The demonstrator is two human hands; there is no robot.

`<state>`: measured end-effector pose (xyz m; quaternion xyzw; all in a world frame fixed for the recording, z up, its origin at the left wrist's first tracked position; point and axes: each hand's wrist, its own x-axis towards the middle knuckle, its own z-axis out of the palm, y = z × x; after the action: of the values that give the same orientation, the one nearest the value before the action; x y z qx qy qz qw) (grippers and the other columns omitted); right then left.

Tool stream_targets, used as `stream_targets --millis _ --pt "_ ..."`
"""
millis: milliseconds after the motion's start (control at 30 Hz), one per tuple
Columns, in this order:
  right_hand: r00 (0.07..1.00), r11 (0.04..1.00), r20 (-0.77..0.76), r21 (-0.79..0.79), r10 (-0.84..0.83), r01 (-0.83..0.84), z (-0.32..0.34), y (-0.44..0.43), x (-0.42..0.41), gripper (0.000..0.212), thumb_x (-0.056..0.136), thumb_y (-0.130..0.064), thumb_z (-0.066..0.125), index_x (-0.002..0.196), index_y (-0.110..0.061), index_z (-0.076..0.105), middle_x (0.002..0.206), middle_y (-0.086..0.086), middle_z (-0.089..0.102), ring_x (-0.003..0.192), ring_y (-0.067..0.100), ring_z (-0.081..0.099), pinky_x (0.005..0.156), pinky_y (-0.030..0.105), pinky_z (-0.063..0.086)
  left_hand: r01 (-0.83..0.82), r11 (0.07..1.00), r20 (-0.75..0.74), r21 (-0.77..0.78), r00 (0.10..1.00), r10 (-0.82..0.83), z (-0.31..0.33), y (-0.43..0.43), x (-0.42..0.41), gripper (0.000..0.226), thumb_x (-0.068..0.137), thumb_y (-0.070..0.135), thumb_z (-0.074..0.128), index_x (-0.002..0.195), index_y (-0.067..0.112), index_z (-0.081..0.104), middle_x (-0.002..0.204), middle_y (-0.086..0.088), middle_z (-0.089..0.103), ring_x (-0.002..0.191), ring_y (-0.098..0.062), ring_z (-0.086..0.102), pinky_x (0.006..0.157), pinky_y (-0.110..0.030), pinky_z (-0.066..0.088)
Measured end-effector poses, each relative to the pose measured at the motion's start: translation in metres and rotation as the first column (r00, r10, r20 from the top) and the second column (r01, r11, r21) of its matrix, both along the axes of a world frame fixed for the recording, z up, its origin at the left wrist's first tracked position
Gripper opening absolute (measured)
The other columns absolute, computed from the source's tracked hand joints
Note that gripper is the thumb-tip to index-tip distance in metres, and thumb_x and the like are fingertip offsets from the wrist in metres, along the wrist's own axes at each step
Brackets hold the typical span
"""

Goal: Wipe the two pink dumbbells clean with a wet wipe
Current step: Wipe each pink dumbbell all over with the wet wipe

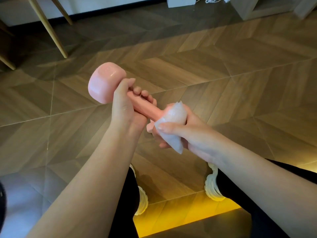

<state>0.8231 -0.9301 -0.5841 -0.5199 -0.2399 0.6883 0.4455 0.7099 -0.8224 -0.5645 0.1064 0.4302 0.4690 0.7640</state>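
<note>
I hold one pink dumbbell (104,83) in the air above the floor, slanting from upper left to lower right. My left hand (127,107) grips its handle just below the far head, which looks shiny and wet. My right hand (185,133) wraps a white wet wipe (173,121) around the near head, hiding most of that end. A second dumbbell is not in view.
Below is a wooden herringbone floor (223,66). My legs in dark trousers and white shoes (212,188) are at the bottom. Wooden furniture legs (48,30) stand at the upper left, and light furniture with a white cable (212,0) lies along the far edge.
</note>
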Motion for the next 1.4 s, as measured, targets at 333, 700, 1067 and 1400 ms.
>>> stream_targets --millis 333,700,1067,1400 --pt "0.875 0.988 -0.481 -0.156 -0.057 -0.021 0.003 0.002 0.003 0.064 0.087 -0.043 0.064 0.142 -0.016 0.045 0.142 0.028 0.049 0.113 0.043 0.06 0.077 0.048 0.061 0.066 0.993 0.042 0.098 0.997 -0.07 0.006 0.003 -0.006 0.039 0.089 0.015 0.053 0.052 0.02 0.041 0.048 0.007 0.035 0.039 -0.01 0.037 0.045 -0.019 0.039" --pt "0.982 0.998 -0.181 -0.02 -0.063 0.061 -0.003 0.0 -0.002 0.045 0.085 -0.037 0.072 0.126 -0.027 0.055 0.136 0.018 0.057 0.106 0.032 0.062 0.093 0.067 0.048 0.055 0.996 -0.023 0.074 0.998 -0.053 0.009 -0.001 -0.002 0.033 0.09 0.015 0.055 0.064 0.021 0.036 0.047 0.007 0.027 0.04 -0.01 0.026 0.042 -0.022 0.032" --pt "0.996 0.993 0.079 0.115 -0.038 0.029 -0.003 -0.002 -0.004 0.056 0.077 -0.025 0.079 0.123 -0.023 0.047 0.135 0.009 0.054 0.1 0.025 0.069 0.089 0.057 0.055 0.023 0.998 -0.036 0.053 0.999 -0.021 0.01 -0.002 0.0 0.029 0.09 0.013 0.057 0.067 0.019 0.04 0.049 0.007 0.034 0.041 -0.009 0.035 0.046 -0.021 0.038" --pt "0.953 1.0 -0.304 -0.019 0.011 -0.018 -0.003 0.001 0.004 0.068 0.084 -0.04 0.067 0.142 -0.012 0.045 0.146 0.028 0.044 0.128 0.044 0.051 0.101 0.061 0.045 0.038 0.996 0.025 0.084 0.999 -0.04 0.012 0.001 -0.008 0.036 0.09 0.012 0.049 0.058 0.021 0.035 0.047 0.008 0.026 0.039 -0.009 0.027 0.042 -0.021 0.032"
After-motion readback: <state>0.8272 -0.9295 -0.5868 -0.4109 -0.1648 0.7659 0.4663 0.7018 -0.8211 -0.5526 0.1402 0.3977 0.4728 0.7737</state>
